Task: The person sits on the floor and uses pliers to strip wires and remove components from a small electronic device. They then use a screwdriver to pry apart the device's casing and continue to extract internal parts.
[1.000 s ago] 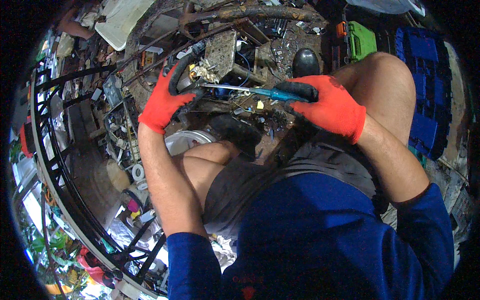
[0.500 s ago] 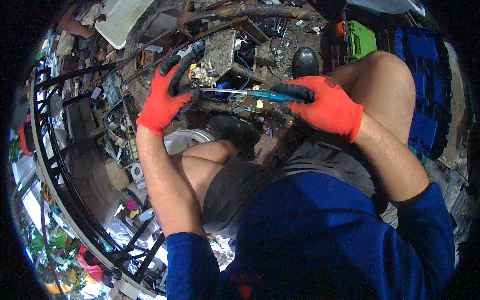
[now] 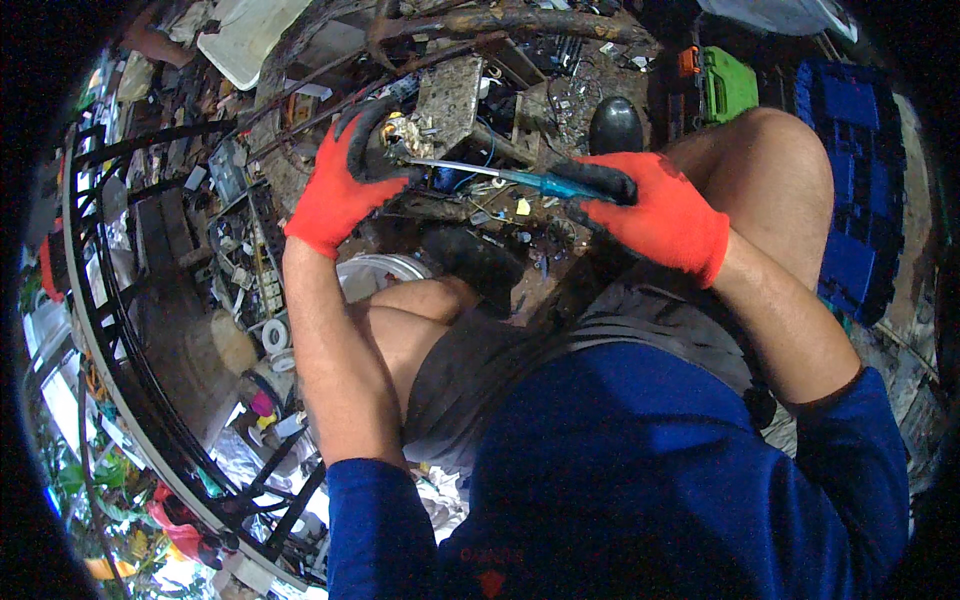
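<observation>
The right grip [image 3: 650,205] is clasping the screwdriver [image 3: 522,179] by its teal handle, the tool reaching across between both grips. Compared with half a second ago, the shaft is slanting more, its tip pointing farther from the lap; this is suggesting a fresh angle of work. The left grip [image 3: 345,190] is curving beside the tip, its dark palm obscuring whether it is holding anything; tip contact is staying unclear. A leg is partly hiding the white bucket [image 3: 398,266].
</observation>
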`<control>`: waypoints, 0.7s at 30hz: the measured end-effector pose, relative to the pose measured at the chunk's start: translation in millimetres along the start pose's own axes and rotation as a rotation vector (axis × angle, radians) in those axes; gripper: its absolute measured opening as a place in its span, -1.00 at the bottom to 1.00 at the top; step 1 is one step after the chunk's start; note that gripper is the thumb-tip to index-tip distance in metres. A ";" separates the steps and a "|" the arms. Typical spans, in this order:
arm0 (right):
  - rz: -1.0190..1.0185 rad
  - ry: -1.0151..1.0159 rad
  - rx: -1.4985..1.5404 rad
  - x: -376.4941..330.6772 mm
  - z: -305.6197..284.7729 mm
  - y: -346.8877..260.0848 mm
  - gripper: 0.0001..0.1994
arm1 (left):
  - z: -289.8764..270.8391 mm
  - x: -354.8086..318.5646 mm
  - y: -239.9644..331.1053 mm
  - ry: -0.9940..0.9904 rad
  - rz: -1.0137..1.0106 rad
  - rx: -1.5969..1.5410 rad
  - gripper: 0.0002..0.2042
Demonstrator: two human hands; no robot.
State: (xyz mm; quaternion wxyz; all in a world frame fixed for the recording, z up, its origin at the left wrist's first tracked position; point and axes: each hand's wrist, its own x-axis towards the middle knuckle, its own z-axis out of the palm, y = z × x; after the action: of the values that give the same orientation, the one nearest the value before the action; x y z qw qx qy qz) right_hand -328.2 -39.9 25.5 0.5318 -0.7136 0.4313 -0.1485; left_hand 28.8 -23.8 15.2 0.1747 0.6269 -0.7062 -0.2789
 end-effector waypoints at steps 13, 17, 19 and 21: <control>0.016 -0.060 0.046 1.7 0.6 -2.4 -0.63 | 6.6 2.0 -10.8 0.058 -0.038 0.045 -0.23; -0.016 -0.044 0.052 2.0 4.2 -1.0 -0.62 | 4.7 1.6 -1.2 0.070 -0.017 0.044 -0.24; 0.003 -0.051 0.053 1.8 4.2 -2.2 -0.62 | 4.4 2.3 1.7 0.070 -0.015 0.044 -0.24; 0.060 -0.092 0.066 1.8 2.8 -6.6 -0.61 | 4.0 1.1 -0.6 0.068 -0.019 0.030 -0.24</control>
State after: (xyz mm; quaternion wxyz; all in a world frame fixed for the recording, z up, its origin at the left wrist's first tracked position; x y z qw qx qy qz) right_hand -322.2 -39.1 29.8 0.5787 -0.6883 0.4223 -0.1136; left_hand 26.8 -24.2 11.6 0.1863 0.6451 -0.6981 -0.2486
